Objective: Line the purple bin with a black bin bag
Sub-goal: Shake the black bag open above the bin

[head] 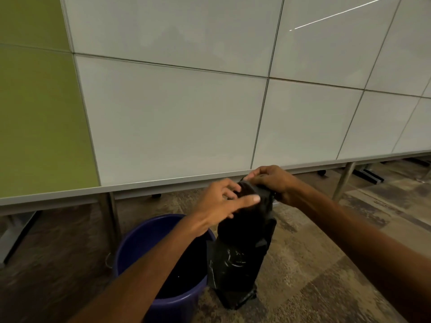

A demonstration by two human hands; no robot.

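Note:
A purple bin [137, 241] stands on the floor at lower centre, its dark inside partly hidden by my left forearm. A black bin bag [240, 259] hangs folded and narrow just right of the bin, its lower end near the floor. My right hand [270, 180] pinches the bag's top edge. My left hand [224, 201] is at the same top edge, fingers spread and thumb pressed against the plastic; its grip is blurred.
A long partition of white panels [177, 117] with a green panel [39, 108] at left rises behind the bin on metal legs [114, 220]. Patterned brown carpet [314, 264] covers the floor. More table legs show under the partition at right.

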